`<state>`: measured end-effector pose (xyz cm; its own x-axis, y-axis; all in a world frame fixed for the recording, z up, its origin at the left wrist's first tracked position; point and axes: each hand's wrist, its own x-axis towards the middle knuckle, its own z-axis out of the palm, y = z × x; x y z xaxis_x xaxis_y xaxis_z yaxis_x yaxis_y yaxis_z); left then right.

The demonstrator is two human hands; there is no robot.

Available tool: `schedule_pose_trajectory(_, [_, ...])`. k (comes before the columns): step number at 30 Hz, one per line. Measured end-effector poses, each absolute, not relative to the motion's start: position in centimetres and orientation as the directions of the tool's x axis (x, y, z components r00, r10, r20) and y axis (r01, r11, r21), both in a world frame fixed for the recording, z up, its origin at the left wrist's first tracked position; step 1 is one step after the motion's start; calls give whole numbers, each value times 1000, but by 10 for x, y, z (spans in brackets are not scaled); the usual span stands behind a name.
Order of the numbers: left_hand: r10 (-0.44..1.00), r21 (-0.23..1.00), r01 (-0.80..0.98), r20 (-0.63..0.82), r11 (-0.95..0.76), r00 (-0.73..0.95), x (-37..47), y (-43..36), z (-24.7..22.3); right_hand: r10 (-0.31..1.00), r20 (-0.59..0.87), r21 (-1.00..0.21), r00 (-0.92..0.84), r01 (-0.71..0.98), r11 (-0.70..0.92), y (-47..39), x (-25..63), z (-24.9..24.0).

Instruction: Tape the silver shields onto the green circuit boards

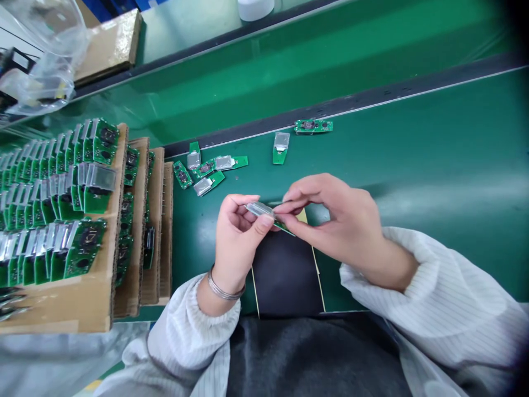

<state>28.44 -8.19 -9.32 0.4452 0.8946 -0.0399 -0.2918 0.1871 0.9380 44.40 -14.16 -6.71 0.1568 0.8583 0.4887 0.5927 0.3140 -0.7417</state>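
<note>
A small green circuit board with a glassy display [260, 209] is held level over the table. My left hand [237, 234] is closed on its display end, the thumb lying on top. My right hand [339, 215] pinches at the board's other end with thumb and fingertips, which partly hide that spot. Whether a thin film or lead is also in that pinch cannot be made out. Below both hands lies a black pad [287, 273] with yellowish edges.
Stacked cardboard trays [61, 309] at the left carry rows of upright circuit boards [86, 248]. Several loose boards [225, 162] lie beyond my hands, with two more [281, 148] further right. A dark ledge [256, 127] runs behind; a cardboard box [109, 47] sits at upper left.
</note>
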Motion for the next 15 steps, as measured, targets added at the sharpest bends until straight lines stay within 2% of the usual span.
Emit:
schedule_pose_trajectory(3, [918, 956, -290, 71, 50, 391, 285, -83, -94, 851, 513, -706, 114, 619, 343, -142, 445, -65])
schedule_pose_trajectory(5, [923, 962, -269, 56, 53, 382, 285, -84, -92, 847, 522, -698, 103, 623, 354, -142, 445, -65])
schedule_pose_trajectory(11, [838, 899, -260, -179, 353, 516, 283, -85, -83, 799, 590, -670, 120, 625, 401, -143, 441, -73])
schedule_pose_trajectory(15, [768, 790, -308, -292, 530, 570, 281, -81, -81, 795, 539, -797, 279, 473, 375, -139, 442, -83])
